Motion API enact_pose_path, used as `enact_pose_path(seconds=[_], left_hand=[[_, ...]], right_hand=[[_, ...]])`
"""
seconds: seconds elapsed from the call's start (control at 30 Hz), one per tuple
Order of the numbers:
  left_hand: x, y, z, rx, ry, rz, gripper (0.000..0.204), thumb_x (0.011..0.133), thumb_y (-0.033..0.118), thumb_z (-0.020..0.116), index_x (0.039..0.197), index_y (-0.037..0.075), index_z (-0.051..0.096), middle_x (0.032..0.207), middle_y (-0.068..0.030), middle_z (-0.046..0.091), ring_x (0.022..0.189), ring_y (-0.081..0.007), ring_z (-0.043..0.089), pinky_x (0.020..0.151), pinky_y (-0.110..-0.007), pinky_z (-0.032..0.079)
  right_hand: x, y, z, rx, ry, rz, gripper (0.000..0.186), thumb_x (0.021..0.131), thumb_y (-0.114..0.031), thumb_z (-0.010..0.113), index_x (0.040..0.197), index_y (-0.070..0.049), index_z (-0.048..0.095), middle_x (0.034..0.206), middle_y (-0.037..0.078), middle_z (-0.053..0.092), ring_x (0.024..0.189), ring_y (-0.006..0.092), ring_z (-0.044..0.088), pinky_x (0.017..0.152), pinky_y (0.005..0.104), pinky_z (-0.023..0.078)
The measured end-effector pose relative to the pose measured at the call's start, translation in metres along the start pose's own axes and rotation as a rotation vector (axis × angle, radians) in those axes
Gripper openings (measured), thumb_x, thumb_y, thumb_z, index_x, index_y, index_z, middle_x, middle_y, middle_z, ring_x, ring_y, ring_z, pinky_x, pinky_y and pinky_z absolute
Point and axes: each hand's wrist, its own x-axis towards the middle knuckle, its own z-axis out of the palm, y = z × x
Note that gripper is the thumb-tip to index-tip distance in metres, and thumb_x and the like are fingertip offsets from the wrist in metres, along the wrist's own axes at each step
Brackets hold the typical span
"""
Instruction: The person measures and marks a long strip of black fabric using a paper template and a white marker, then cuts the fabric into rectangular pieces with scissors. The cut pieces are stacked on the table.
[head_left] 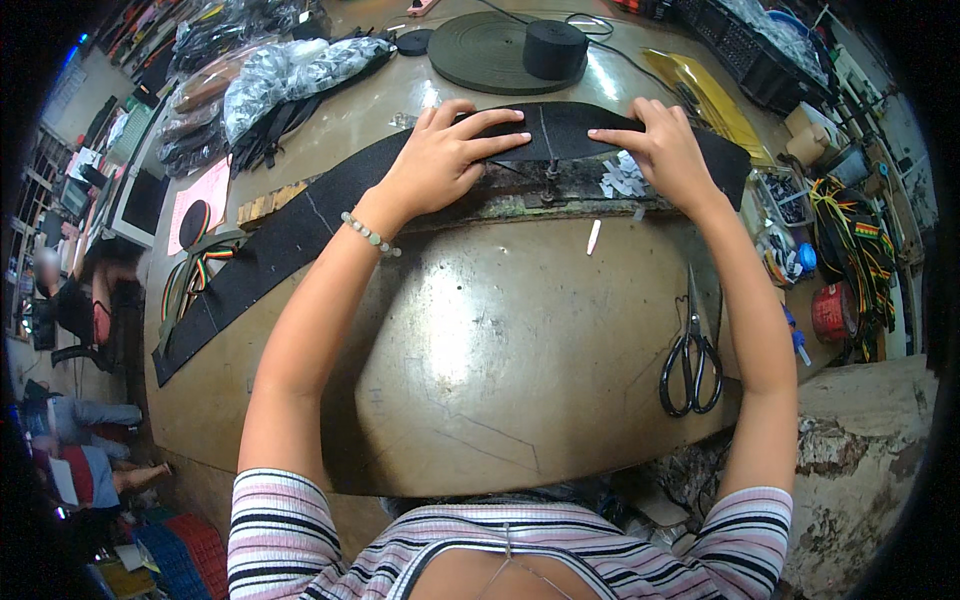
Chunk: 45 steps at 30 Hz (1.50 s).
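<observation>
A long black fabric strip [562, 130] curves across the table, with thin pale lines marked across it. My left hand [438, 160] rests on it, its first fingers stretched out flat toward a pale cross line. On the other side of that line lies my right hand [668, 155], fingers extended and the index pointing inward. Neither hand is visibly holding anything up. Below them, a small white-pink chalk stick [594, 237] lies on the tabletop. Black-handled scissors [692, 345] lie beside my right forearm. White scraps [622, 178] are piled next to my right hand.
Behind the strip stand a wide olive webbing coil [470, 60] and a smaller black roll [555, 50]. Clear plastic bags [295, 85] crowd the back left. At right are a yellow sheet [715, 105], striped cords [850, 235] and a red roll [832, 312]. People sit beyond the left edge.
</observation>
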Motion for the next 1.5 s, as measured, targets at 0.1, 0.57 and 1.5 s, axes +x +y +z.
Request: enact_pose_path(seconds=[0.1,0.57,1.5], left_hand=[[-0.001,0.002,0.001,0.017,0.020,0.005,0.067,0.079,0.001,0.060,0.138,0.032,0.061,0.147,0.0057,0.051,0.125,-0.0300,0.045,0.108,-0.047,0.037],[0.007,0.002,-0.007,-0.037,0.133,0.009,0.035,0.092,0.030,0.066,0.127,0.031,0.069,0.132,0.0043,0.060,0.121,-0.0257,0.049,0.108,-0.045,0.038],[-0.003,-0.002,0.019,0.033,0.102,0.028,0.042,0.089,0.023,0.068,0.130,0.033,0.066,0.133,0.0060,0.059,0.118,-0.0273,0.050,0.104,-0.043,0.041]], right_hand=[[-0.001,0.001,0.004,0.001,0.029,-0.013,0.052,0.076,0.002,0.065,0.116,-0.030,0.075,0.092,0.008,0.054,0.089,0.0259,0.052,0.078,0.0360,0.039],[0.016,-0.006,-0.007,0.028,0.048,-0.113,0.047,0.083,-0.013,0.073,0.124,-0.035,0.070,0.127,0.009,0.058,0.110,0.0272,0.055,0.096,0.0401,0.040],[-0.001,-0.006,0.030,0.034,0.032,-0.074,0.060,0.078,0.002,0.062,0.123,-0.037,0.071,0.121,0.009,0.061,0.110,0.0262,0.058,0.097,0.0395,0.042]])
